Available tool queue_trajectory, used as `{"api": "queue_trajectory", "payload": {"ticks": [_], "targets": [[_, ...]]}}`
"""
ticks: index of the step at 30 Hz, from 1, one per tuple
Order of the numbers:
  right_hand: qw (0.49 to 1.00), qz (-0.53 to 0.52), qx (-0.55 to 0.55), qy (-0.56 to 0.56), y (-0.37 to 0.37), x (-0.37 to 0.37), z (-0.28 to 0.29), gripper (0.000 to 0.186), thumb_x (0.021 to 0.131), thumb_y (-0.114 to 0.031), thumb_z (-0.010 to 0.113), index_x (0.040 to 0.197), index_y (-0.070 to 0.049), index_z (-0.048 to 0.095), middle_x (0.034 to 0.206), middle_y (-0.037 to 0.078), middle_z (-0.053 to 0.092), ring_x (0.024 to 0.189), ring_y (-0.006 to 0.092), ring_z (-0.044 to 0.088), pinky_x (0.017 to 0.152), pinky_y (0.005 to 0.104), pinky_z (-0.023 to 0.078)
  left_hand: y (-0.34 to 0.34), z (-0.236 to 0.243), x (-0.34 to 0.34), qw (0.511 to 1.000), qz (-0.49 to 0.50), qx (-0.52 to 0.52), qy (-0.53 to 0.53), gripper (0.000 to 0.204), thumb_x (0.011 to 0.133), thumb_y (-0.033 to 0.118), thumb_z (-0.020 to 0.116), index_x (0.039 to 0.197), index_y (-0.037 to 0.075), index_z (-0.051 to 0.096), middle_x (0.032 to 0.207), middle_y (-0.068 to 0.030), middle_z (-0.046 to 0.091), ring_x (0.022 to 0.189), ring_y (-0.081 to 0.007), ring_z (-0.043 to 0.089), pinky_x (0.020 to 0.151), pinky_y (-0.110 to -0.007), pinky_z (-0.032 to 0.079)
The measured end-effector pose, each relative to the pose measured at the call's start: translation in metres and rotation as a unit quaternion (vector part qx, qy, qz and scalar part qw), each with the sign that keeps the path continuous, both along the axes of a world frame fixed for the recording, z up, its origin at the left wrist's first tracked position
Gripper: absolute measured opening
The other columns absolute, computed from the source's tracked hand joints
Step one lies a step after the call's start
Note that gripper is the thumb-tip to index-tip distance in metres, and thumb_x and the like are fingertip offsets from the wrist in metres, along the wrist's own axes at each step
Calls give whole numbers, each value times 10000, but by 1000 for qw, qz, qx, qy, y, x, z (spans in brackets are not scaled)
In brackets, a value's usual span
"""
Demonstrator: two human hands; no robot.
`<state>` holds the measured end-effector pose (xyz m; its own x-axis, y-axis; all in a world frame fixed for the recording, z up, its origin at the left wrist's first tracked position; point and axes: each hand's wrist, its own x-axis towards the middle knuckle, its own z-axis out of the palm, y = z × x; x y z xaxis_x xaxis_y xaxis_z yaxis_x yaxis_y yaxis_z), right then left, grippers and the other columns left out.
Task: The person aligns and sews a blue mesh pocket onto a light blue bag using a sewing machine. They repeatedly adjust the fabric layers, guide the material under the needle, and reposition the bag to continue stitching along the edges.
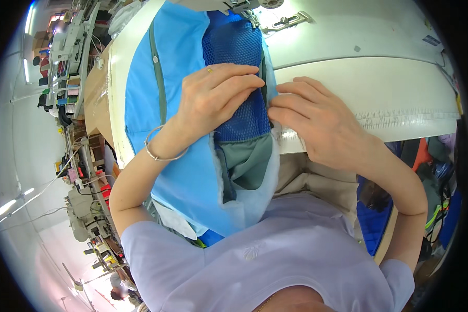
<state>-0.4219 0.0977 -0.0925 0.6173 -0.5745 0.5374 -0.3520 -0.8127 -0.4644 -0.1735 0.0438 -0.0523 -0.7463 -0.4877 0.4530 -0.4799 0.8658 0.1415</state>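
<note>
A light blue fabric bag piece (184, 39) with a dark blue mesh panel (234, 49) lies under the sewing machine head (244, 6) and hangs down toward my lap. My left hand (216, 99) rests across the mesh, its fingertips pressed together at the panel's right edge. From the other side, the bent fingers of my right hand (317, 117) close on that same edge, beside a dark strip (263, 78). Grey-green lining (248, 164) shows below the mesh, inside the open fabric. The undersides of both hands' fingertips are hidden.
A metal attachment (288, 22) sits on the white machine table (400, 78) right of the needle area. A printed ruler scale (400, 118) runs along the table's near edge. Coloured fabrics (434, 156) are heaped at the right. More sewing machines (86, 213) stand at the left.
</note>
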Motion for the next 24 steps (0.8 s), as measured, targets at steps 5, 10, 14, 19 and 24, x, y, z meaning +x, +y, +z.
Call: {"api": "queue_trajectory", "payload": {"ticks": [5, 10, 14, 19, 24], "targets": [[1000, 25, 13, 7, -5, -5, 2, 289, 720, 24, 708, 1006, 0, 740, 1144, 124, 678, 1202, 295, 589, 1069, 419, 478, 0, -3, 0, 1000, -2, 7, 13, 197, 784, 36, 807, 974, 73, 774, 1066, -70, 786, 896, -238, 751, 713, -321, 587], [998, 54, -23, 34, -10, -8, 3, 291, 725, 27, 706, 1014, 13, 733, 1145, 131, 677, 1240, 297, 583, 1072, 414, 480, 0, -8, 0, 1000, 0, 17, 24, 191, 780, 34, 809, 964, 69, 769, 1060, -77, 787, 884, -254, 751, 718, -325, 591], [997, 73, -6, 36, -19, -13, 3, 345, 733, 16, 705, 1077, 16, 722, 1173, 137, 681, 1252, 300, 587, 1071, 424, 486, -1, -7, 1, 1000, -5, 6, 22, 185, 779, 40, 810, 956, 69, 767, 1065, -84, 786, 878, -259, 749, 719, -331, 591], [997, -4, -57, 52, -36, -17, 1, 364, 778, -13, 676, 1138, 32, 706, 1199, 138, 686, 1242, 293, 596, 1066, 425, 493, 0, -3, 2, 1000, -2, 1, 16, 178, 773, 44, 808, 944, 70, 766, 1074, -89, 785, 874, -267, 747, 721, -331, 590], [986, 12, -135, 98, -43, -7, -1, 357, 799, -48, 680, 1143, 46, 704, 1204, 128, 688, 1213, 275, 604, 1074, 404, 481, 3, -2, 2, 1000, 3, 7, 22, 187, 771, 48, 806, 954, 66, 769, 1092, -91, 782, 894, -275, 743, 746, -339, 588]]}}
